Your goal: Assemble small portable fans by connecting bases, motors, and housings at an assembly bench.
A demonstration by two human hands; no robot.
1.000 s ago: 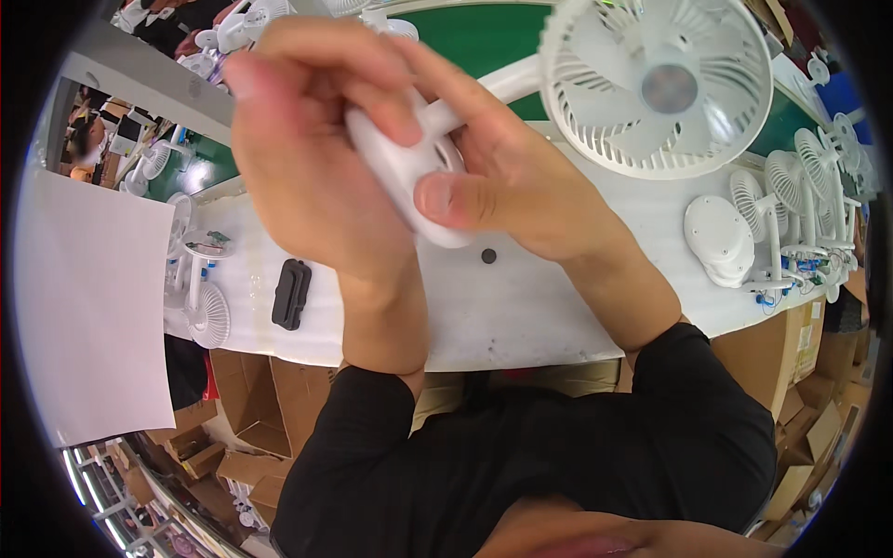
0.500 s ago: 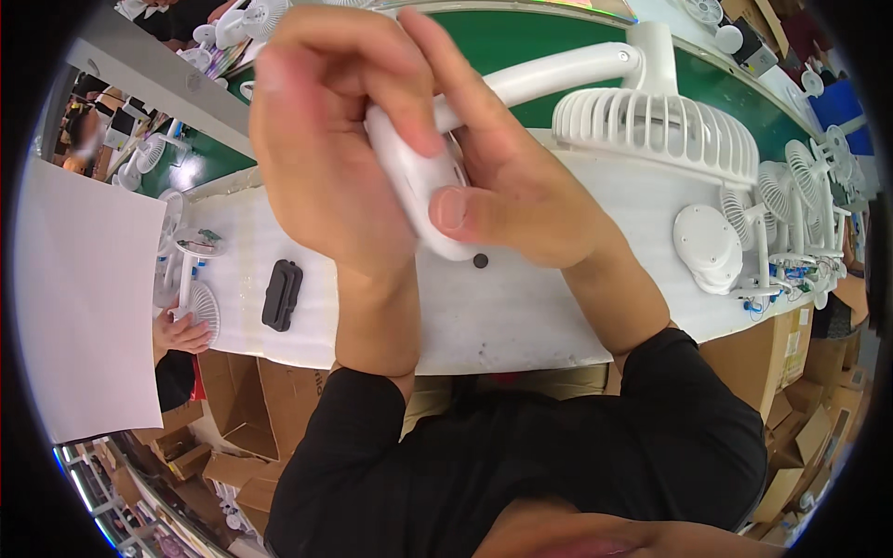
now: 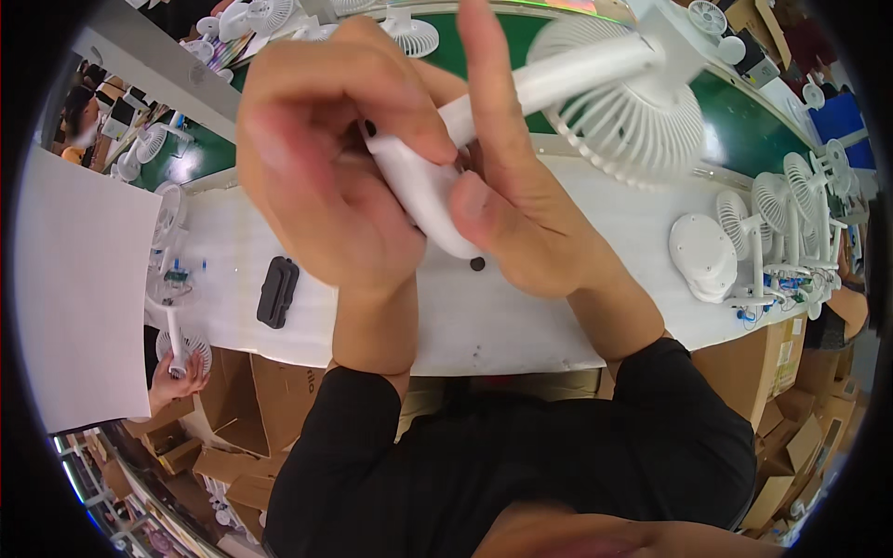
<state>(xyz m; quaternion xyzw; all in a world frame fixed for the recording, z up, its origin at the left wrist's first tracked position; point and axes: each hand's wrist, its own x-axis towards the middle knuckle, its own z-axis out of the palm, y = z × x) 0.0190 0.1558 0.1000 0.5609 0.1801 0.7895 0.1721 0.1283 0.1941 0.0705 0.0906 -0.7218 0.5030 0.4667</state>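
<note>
Both my hands hold a white desk fan up over the table. My left hand (image 3: 321, 163) has its fingers curled round the rounded white base (image 3: 414, 191). My right hand (image 3: 530, 209) presses its thumb against that base, its index finger stretched upward beside the neck. From the base the white neck (image 3: 581, 79) slants up to the right, ending at the fan's ribbed head (image 3: 637, 126), slightly blurred. The underside of the base is mostly hidden by my fingers. Below my hands, a small black round piece (image 3: 477, 264) lies on the white table cover (image 3: 507, 321).
A black oblong holder (image 3: 277, 292) lies left of my forearms. White round plates (image 3: 702, 256) are stacked at the right, beside several fans (image 3: 772, 200) with loose wires. Another person's hand (image 3: 177, 379) holds a fan at the left edge. Cardboard boxes (image 3: 228, 400) stand below the table.
The fan has turned in my hands: its head has swung left and tilted so its ribbed side shows more. My right index finger has straightened upward. The other person's hand moved slightly lower.
</note>
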